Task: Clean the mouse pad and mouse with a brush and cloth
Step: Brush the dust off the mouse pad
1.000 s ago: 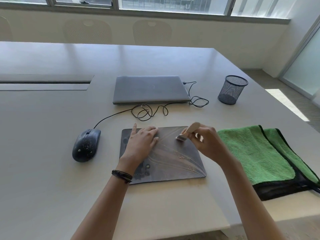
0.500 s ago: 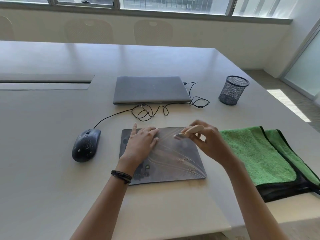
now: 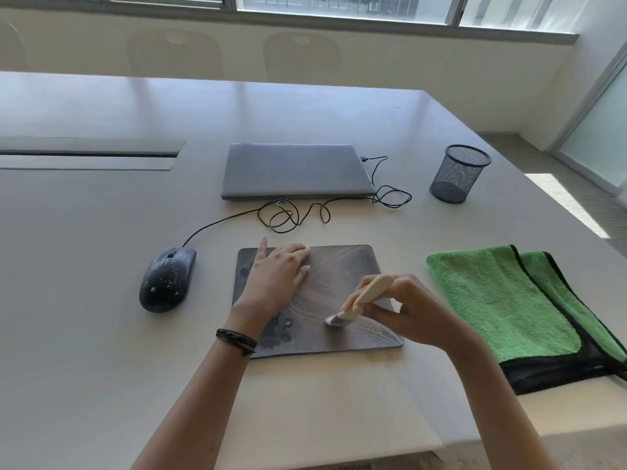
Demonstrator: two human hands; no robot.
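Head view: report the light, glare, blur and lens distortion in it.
Head view: daylight from the windows washes out the far wall and puts a soft sheen on the table; a bright sun patch lies on the floor at right; the brush bristles in the right hand look smeared; the left hand on the mouse pad is sharp; the wide lens bends the table edges.

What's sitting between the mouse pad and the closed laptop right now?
In the head view, only the mouse's looped black cable lies between the mouse pad and laptop; otherwise bare table.
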